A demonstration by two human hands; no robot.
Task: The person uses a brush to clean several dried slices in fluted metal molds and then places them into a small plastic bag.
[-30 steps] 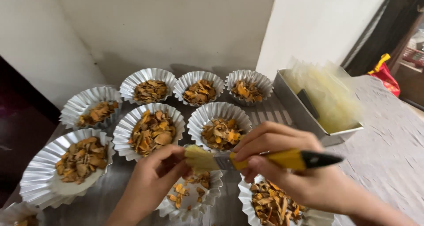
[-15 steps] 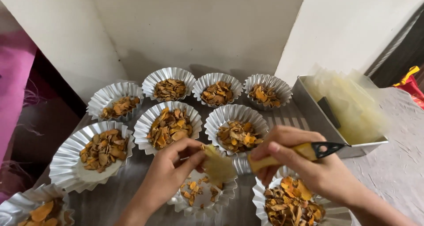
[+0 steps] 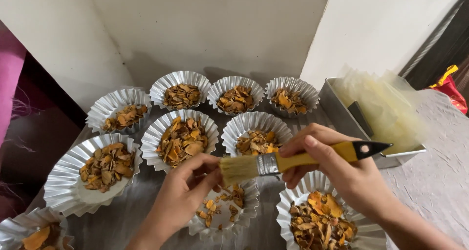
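Note:
My right hand [image 3: 337, 174] grips a brush [image 3: 293, 161] with a yellow handle, a metal band and pale bristles that point left. My left hand [image 3: 188, 189] is at the bristle tips, fingers pinched on them. Both hands hover over a small fluted foil cup [image 3: 246, 213] that holds a few orange-brown dried slices. Another foil cup [image 3: 322, 220], fuller, lies under my right wrist.
Several more fluted foil cups of dried slices stand in rows, such as one in the middle [image 3: 181, 137] and a large one at the left [image 3: 93, 169]. A metal tray [image 3: 342, 113] with clear plastic bags [image 3: 386, 108] sits at the right. White walls close the back.
The view has shifted and the hands now sit lower and more central. The brush has tilted a little, with its bristles still at my left fingers.

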